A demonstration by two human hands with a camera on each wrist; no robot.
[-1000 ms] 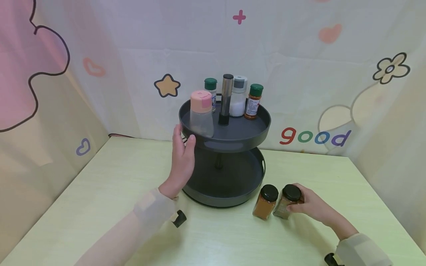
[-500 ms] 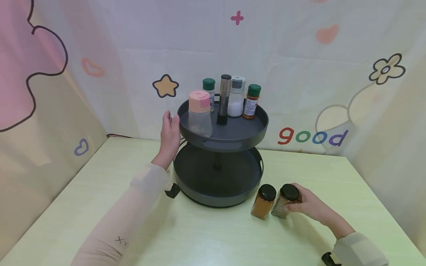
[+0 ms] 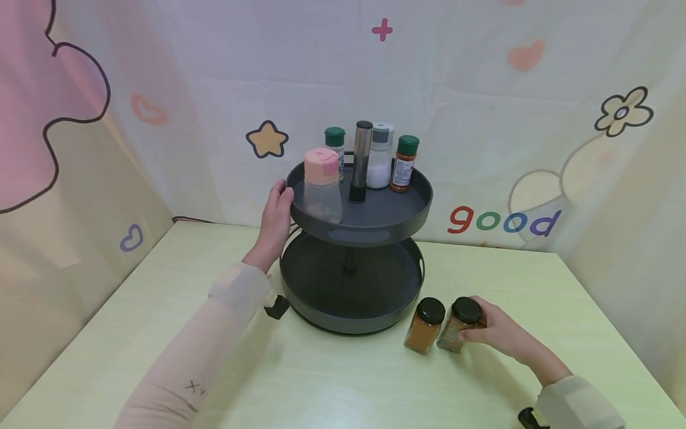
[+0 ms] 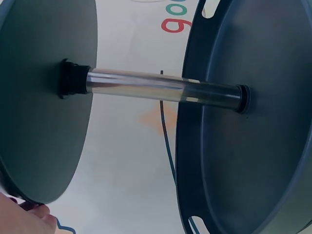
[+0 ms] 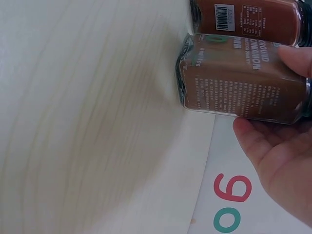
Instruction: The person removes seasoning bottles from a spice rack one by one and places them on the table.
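Note:
A dark grey two-tier turntable stands on the table, with an upper tray (image 3: 375,229) and a lower tray (image 3: 354,322). At the upper tray's left rim, my left hand (image 3: 274,220) grips the edge; its fingertips are partly hidden behind it. My right hand (image 3: 506,333) holds a black-lidded glass jar of ground cinnamon (image 5: 234,78), thumb on one side and fingers on the other, its base at table level. Right beside it stands another black-lidded spice jar (image 3: 422,333), filled with orange-brown powder.
The upper tray bears a pink-capped bottle (image 3: 323,190), a white-capped salt shaker (image 3: 380,164) and two green-capped bottles, one red-brown (image 3: 404,167). A metal post (image 3: 361,161) rises through its middle. Behind the pale table (image 3: 343,381) hangs a printed cloth.
My left hand moved left and up from the upper tray's front-left side, then closed onto its left rim. The right hand and both jars stayed put.

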